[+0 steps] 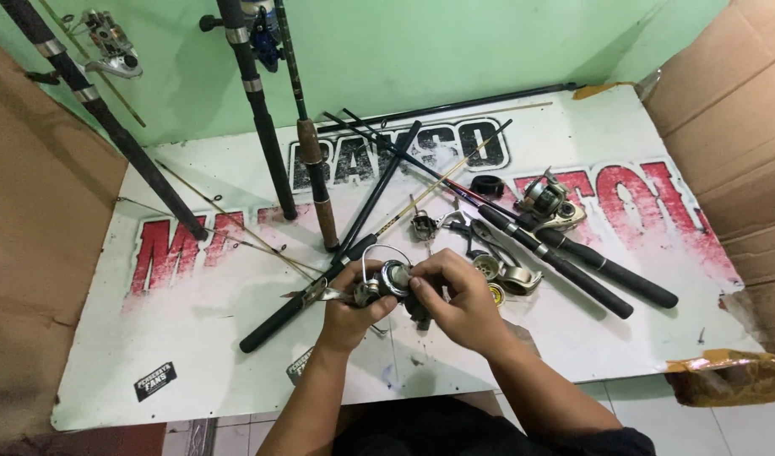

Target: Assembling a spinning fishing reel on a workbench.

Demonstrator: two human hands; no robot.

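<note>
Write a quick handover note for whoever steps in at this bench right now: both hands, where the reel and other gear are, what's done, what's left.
Left hand: grips the spinning reel from below, over the white board.
Right hand: fingers closed on the reel's right side, at a dark part; what it does there is hidden.
Nearby: a second reel lies upper right, loose reel parts sit just right of the hands, black rods lie crossed over the board, more rods lean on the green wall.
Done: the reel is off the board and in hand.
Left: apparently the handwork on the reel; its stage cannot be told.
</note>
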